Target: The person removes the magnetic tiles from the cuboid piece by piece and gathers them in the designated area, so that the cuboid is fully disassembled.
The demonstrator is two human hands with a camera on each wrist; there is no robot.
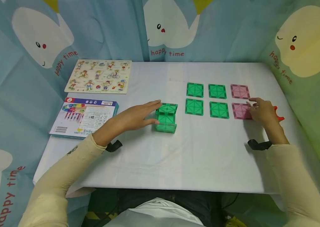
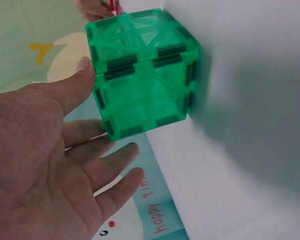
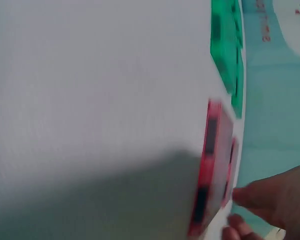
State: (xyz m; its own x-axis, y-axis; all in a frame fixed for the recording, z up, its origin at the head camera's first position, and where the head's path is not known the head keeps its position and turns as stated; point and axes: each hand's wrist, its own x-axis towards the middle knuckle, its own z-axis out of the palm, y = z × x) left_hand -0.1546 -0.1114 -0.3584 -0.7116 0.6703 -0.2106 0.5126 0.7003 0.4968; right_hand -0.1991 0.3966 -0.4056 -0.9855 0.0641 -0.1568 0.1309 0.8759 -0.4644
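Observation:
A green see-through box of magnetic tiles [image 1: 166, 117] stands mid-table. My left hand [image 1: 133, 117] is beside it, thumb tip at its near left edge and fingers stretched along its left side. In the left wrist view the thumb lies right at an edge of the box [image 2: 142, 95], fingers spread below. My right hand [image 1: 263, 113] is over the right edge of the near pink magnetic tile [image 1: 241, 111], index finger extended toward the far pink tile [image 1: 240, 91]. In the right wrist view its thumb and fingertips [image 3: 245, 195] are apart, close to the pink tiles.
Several flat green magnetic tiles [image 1: 195, 107] lie in two rows left of the pink ones. A red piece [image 1: 279, 114] shows partly behind my right hand. At the left are a picture puzzle board [image 1: 99, 77] and a boxed toy [image 1: 72, 118]. Printed curtains [image 1: 114, 31] surround the table.

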